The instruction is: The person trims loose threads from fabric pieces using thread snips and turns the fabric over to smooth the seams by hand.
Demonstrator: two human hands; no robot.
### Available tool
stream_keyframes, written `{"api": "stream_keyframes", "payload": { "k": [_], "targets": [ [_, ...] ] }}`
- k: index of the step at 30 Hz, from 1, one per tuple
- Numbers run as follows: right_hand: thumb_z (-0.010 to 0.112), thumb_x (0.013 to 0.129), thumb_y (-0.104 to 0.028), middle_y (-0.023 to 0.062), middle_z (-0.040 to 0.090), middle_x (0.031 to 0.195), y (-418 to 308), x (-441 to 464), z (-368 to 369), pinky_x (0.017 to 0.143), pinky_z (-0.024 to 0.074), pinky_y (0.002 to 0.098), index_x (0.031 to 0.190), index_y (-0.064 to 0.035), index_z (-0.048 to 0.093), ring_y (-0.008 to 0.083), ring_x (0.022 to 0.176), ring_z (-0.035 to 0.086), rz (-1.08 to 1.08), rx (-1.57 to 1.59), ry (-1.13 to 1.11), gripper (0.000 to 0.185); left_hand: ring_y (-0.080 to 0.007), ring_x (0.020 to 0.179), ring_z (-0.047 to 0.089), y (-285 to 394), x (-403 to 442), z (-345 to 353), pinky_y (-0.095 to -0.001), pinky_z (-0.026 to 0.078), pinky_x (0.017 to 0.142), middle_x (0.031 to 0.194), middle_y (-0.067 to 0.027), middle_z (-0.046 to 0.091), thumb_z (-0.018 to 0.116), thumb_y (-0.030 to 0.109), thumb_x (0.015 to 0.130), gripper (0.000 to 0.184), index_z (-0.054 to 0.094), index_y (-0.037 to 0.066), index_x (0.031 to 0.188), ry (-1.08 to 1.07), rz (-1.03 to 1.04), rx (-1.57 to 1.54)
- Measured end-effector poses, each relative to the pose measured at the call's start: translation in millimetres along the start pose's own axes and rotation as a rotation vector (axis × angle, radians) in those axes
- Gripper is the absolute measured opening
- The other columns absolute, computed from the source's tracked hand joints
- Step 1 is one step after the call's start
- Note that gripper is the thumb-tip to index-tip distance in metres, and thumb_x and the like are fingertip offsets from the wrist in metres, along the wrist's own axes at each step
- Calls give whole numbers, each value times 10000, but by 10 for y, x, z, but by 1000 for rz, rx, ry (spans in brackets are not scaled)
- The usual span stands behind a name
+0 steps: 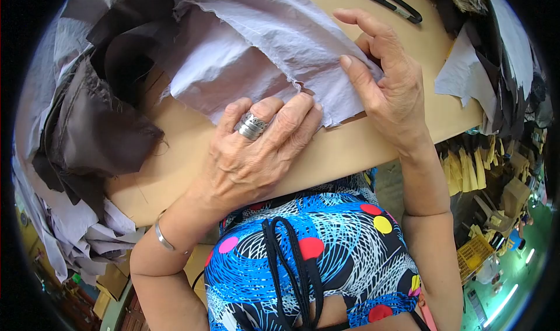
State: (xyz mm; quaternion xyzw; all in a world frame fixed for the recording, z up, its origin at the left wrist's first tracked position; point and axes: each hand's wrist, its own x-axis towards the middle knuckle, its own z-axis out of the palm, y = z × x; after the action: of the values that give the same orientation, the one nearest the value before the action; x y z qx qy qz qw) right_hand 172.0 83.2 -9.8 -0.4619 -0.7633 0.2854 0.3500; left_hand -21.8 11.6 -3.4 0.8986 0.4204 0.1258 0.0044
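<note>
Pale lilac fabric (pixel 233 62) with frayed edges and a seam lies over the tan tabletop (pixel 326 156). My left hand (pixel 262 144), wearing a wide silver ring, rests at the fabric's near edge with its fingers curled and pressed together on the cloth by the seam. To the right, my right hand (pixel 388 83) is at the fabric's right edge, thumb and fingers apart and curved. Part of the cloth's edge passes behind its thumb, and whether any cloth is gripped there is hidden.
Dark brown fabric (pixel 96 121) is heaped at the left. Black-handled scissors (pixel 388 1) lie at the table's far side. Grey and black scraps (pixel 466 71) hang over the right edge. Below them are yellow strips (pixel 466 167) and a yellow basket (pixel 475 258).
</note>
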Motion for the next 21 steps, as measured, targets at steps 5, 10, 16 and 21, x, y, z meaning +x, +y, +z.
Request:
{"api": "stream_keyframes", "payload": {
  "k": [5,10,16,21],
  "targets": [
    [611,827,-10,10,505,657,-14,-7,17,547,380,220,1229,-100,543,68,587,447,25,27,-2,418,-176,934,553,-63,9,-60,-334,442,789,1217,-20,560,584,160,714,423,644,118,1130,-4,90,-51],
    [603,825,-5,11,503,658,-19,5,12,562,387,229,1243,-99,528,84,590,454,12,0,-9,435,-180,890,573,-42,-19,26,-316,467,754,1178,-45,592,624,115,673,441,655,104,1112,104,-23,-86],
    [599,784,20,35,515,730,-92,148,-69,605,400,248,1270,-91,503,112,633,466,-1,13,-76,508,-216,928,598,-47,-18,8,-321,487,766,1177,-72,596,632,90,654,432,654,42,1083,90,39,-95],
    [533,789,73,190,579,1198,-39,317,-21,815,507,309,1375,-69,399,287,926,644,-88,27,-141,617,-201,957,577,-59,-10,35,-327,481,820,1199,-90,569,586,121,687,430,634,16,1100,106,40,-86]
  ]
}}
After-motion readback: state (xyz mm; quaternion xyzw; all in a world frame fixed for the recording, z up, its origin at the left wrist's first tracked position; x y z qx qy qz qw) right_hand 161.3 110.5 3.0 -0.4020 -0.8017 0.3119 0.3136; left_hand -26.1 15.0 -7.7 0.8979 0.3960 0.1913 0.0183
